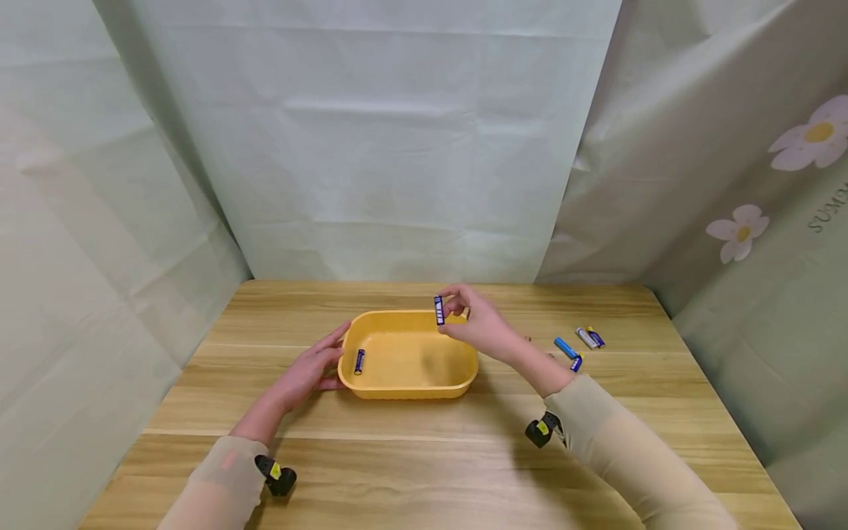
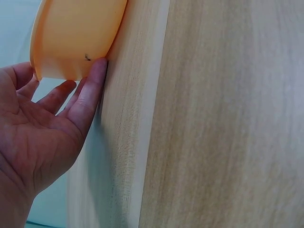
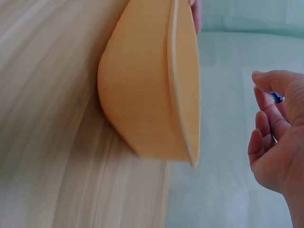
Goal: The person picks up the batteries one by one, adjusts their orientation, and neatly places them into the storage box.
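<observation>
Left hand (image 1: 310,372), fingers extended, touched yellow tub (image 1: 411,394) at lower centre; right hand (image 1: 482,325) pinched battery (image 1: 439,311) above it. One dark battery (image 1: 359,362) already inside, left end; at least four loose batteries (image 1: 565,348) remained, centre right.

At the right edge of my head view, dark slanted lettering (image 1: 828,210) on the sheet (image 1: 735,324) reads "SUMM", cut off by the frame. White print shows on the battery (image 1: 439,311) I pinch near the centre, too small for me to make out.
</observation>
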Motion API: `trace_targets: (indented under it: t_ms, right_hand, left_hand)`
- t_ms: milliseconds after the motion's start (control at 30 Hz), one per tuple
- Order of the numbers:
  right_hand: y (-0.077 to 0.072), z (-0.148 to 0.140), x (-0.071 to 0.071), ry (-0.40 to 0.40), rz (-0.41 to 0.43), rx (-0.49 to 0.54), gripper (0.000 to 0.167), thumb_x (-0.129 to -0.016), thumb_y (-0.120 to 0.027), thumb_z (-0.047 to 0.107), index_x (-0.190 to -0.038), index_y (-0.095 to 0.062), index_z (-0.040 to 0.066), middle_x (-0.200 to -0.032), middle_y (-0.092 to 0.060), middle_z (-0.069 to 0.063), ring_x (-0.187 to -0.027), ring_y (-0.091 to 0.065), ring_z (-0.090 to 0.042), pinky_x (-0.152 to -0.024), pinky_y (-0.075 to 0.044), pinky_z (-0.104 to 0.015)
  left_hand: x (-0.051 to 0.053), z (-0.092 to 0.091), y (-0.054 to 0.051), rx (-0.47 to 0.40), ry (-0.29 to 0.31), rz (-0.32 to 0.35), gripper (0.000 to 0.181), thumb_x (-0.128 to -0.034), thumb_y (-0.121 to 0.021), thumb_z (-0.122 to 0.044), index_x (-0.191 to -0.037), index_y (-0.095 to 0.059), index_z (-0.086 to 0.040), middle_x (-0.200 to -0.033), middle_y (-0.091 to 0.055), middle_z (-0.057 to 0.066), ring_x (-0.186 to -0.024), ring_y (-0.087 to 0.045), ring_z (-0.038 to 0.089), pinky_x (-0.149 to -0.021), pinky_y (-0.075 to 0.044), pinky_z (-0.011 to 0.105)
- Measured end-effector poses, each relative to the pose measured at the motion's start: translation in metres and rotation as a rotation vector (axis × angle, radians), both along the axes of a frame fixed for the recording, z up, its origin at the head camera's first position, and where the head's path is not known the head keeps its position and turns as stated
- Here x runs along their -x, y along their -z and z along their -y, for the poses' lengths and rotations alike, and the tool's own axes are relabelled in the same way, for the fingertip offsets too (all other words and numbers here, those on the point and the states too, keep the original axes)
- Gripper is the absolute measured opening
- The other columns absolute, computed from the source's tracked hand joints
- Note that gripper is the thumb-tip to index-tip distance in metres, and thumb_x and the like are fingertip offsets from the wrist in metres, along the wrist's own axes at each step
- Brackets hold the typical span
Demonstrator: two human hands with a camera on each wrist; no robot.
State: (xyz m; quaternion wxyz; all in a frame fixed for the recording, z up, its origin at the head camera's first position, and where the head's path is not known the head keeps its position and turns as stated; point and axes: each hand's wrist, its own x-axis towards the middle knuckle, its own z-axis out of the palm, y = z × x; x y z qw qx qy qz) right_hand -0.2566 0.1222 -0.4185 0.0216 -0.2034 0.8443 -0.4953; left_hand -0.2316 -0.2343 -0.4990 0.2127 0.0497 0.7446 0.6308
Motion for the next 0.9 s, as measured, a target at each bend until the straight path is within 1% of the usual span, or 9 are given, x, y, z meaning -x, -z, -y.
trace_targets:
  t_ms: [100, 167, 367, 600, 733, 833, 900]
  right_hand:
    - [0.002, 0.013, 0.001, -0.017, 0.003, 0.015, 0.056, -0.085, -0.083, 0.011, -0.134, -0.056, 0.014, -0.101, -0.068, 0.002, -0.103, -0.058, -0.031, -0.084, -0.049, -0.040]
    - [0.004, 0.022, 0.002, -0.029, 0.002, 0.022, 0.055, -0.085, -0.083, 0.010, -0.134, -0.057, 0.013, -0.100, -0.067, 0.001, -0.105, -0.058, -0.034, -0.086, -0.049, -0.040]
    - [0.008, 0.044, 0.005, -0.063, -0.001, 0.041, 0.055, -0.085, -0.083, 0.008, -0.134, -0.057, 0.010, -0.097, -0.067, 0.001, -0.103, -0.059, -0.035, -0.088, -0.049, -0.038]
    - [0.015, 0.066, 0.009, -0.067, 0.035, 0.049, 0.054, -0.084, -0.084, 0.009, -0.132, -0.059, 0.011, -0.096, -0.068, 0.002, -0.096, -0.060, -0.026, -0.081, -0.050, -0.031]
    - [0.020, 0.079, 0.012, -0.074, 0.074, 0.054, 0.053, -0.085, -0.084, 0.008, -0.132, -0.058, 0.010, -0.097, -0.069, 0.000, -0.094, -0.061, -0.024, -0.079, -0.051, -0.030]
    - [0.026, 0.089, 0.013, -0.071, 0.097, 0.057, 0.053, -0.084, -0.084, 0.007, -0.131, -0.058, 0.008, -0.095, -0.069, -0.002, -0.090, -0.061, -0.020, -0.077, -0.051, -0.030]
    - [0.032, 0.095, 0.015, -0.056, 0.109, 0.041, 0.054, -0.083, -0.085, 0.006, -0.130, -0.059, 0.008, -0.092, -0.069, 0.000, -0.086, -0.061, -0.017, -0.076, -0.050, -0.028]
  left_hand:
    - [0.000, 0.000, 0.000, 0.001, -0.003, 0.001, 0.056, -0.1114, -0.041, -0.030, -0.164, -0.022, -0.039, -0.163, -0.030, 0.018, -0.139, -0.045, 0.042, -0.092, -0.057, 0.047]
    - [0.000, 0.000, 0.000, 0.002, -0.004, 0.002, 0.056, -0.1114, -0.041, -0.030, -0.164, -0.022, -0.039, -0.163, -0.030, 0.018, -0.139, -0.045, 0.042, -0.092, -0.057, 0.047]
    - [-0.001, -0.001, -0.001, -0.004, -0.007, 0.008, 0.057, -0.1114, -0.040, -0.028, -0.164, -0.021, -0.037, -0.162, -0.031, 0.019, -0.137, -0.047, 0.041, -0.092, -0.058, 0.047]
    - [0.000, -0.001, 0.000, -0.014, -0.003, 0.003, 0.057, -0.1113, -0.041, -0.029, -0.164, -0.022, -0.037, -0.161, -0.032, 0.020, -0.136, -0.048, 0.041, -0.091, -0.058, 0.048]
    - [0.001, 0.000, 0.001, -0.007, -0.004, 0.006, 0.057, -0.1111, -0.041, -0.030, -0.164, -0.021, -0.037, -0.162, -0.032, 0.020, -0.135, -0.049, 0.041, -0.091, -0.058, 0.047]
    - [0.001, 0.000, 0.000, -0.009, -0.005, 0.011, 0.057, -0.1110, -0.041, -0.031, -0.164, -0.021, -0.038, -0.162, -0.031, 0.020, -0.135, -0.049, 0.041, -0.091, -0.058, 0.047]
    - [0.001, -0.001, 0.000, -0.015, -0.005, 0.015, 0.057, -0.1110, -0.041, -0.030, -0.164, -0.021, -0.038, -0.162, -0.031, 0.020, -0.136, -0.048, 0.041, -0.091, -0.058, 0.047]
